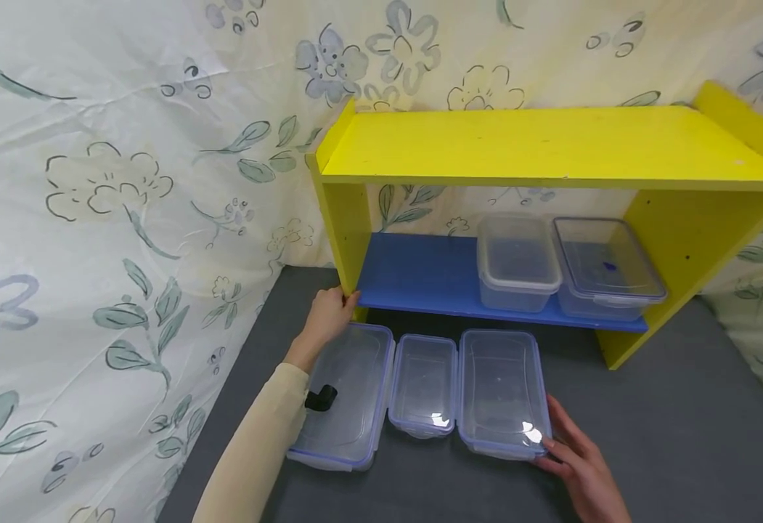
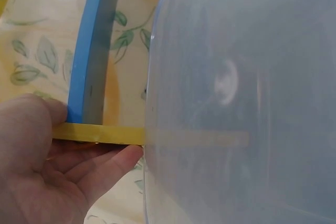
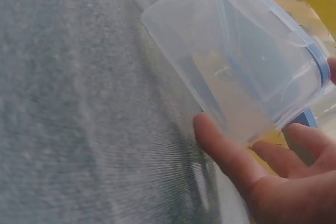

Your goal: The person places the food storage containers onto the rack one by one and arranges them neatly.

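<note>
My left hand [image 1: 330, 314] grips the lower front edge of the yellow side panel [image 2: 100, 133] of a shelf unit, thumb on one side and fingers on the other. My right hand [image 1: 580, 457] holds the near right corner of a clear plastic food container [image 1: 502, 388] with a blue-rimmed lid, its fingers spread along the side and corner. To its left lie a smaller lidded container [image 1: 423, 381] and a large lidded container [image 1: 351, 392], partly hidden under my left arm. In the right wrist view, one fingertip [image 3: 205, 124] touches the container's lower edge.
The yellow shelf unit [image 1: 551, 145] stands on the dark grey table [image 1: 446, 487]. On its blue shelf [image 1: 420, 269] sit a clear container [image 1: 518, 261] and a blue-rimmed container [image 1: 610, 265], towards the right. Flowered cloth [image 1: 126, 218] hangs behind and at the left.
</note>
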Demonstrator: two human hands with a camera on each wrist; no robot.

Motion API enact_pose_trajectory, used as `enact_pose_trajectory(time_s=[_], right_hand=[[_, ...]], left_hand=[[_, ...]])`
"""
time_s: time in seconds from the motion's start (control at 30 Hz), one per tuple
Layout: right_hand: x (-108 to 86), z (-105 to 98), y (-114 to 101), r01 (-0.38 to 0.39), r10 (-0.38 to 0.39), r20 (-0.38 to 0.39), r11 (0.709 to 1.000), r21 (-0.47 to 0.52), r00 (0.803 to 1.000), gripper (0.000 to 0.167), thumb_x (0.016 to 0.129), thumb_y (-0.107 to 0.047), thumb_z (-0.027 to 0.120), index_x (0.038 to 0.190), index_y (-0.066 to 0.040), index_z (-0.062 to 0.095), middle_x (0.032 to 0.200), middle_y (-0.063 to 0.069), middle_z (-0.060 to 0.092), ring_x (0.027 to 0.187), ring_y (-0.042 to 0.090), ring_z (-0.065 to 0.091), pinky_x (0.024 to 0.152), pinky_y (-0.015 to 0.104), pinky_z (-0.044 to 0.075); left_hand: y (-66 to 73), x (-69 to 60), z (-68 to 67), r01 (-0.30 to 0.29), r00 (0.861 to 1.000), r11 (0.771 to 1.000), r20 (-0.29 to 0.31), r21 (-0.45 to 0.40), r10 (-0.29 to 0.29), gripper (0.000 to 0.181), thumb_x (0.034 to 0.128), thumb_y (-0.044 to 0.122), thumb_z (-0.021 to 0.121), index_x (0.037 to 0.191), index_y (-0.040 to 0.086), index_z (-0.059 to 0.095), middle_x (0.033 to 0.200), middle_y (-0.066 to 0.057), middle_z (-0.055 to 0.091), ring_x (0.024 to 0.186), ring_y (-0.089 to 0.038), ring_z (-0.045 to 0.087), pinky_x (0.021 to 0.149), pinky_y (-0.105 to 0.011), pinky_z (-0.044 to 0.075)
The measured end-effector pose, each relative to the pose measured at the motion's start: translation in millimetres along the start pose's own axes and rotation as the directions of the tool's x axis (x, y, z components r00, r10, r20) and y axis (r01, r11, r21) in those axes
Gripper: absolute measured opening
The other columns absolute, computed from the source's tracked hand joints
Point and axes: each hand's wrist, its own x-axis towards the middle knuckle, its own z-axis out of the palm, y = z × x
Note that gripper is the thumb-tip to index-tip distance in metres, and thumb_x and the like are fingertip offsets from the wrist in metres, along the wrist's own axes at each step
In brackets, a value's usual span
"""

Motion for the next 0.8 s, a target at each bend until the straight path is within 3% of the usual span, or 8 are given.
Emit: enact_pose_trajectory(time_s=[0.13,0.23,0.8], right_hand=[[-5.2,0.2,5.8,0.131,-0.133,0.021,0.988,0.076,0.991,0.059,0.101,0.002,0.041,0.155,-0.012,0.020,0.132,-0.032,0.050,0.113,-0.010,0.054,0.076,0.029,0.057],[-7.4,1.6,6.5,0.173,-0.176,0.017,0.979,0.110,0.984,0.057,0.101,0.003,0.040,0.154,-0.011,0.024,0.133,-0.029,0.052,0.113,-0.007,0.056,0.075,0.030,0.057],[-7.4,1.2,-3.3,0.109,-0.111,0.001,0.982,0.153,0.994,0.053,0.103,-0.002,0.040,0.154,-0.014,0.027,0.132,-0.026,0.054,0.108,0.001,0.063,0.077,0.035,0.058]], left_hand=[[1.3,-2.5,-1.2,-0.002,1.000,1.000,-0.002,-0.003,0.002,0.038,0.1016,0.032,0.051,0.073,0.006,0.054,0.052,-0.001,0.040,0.039,-0.014,0.038,0.039,-0.024,0.027],[2.1,-3.3,-1.8,-0.006,1.000,1.000,-0.001,-0.011,0.006,0.038,0.1017,0.032,0.051,0.077,0.004,0.056,0.052,-0.001,0.040,0.040,-0.014,0.038,0.039,-0.024,0.027],[5.0,-3.0,-4.8,0.001,1.000,1.000,0.020,0.001,-0.001,0.037,0.1019,0.031,0.050,0.076,0.005,0.055,0.052,-0.001,0.040,0.040,-0.014,0.038,0.039,-0.023,0.027]])
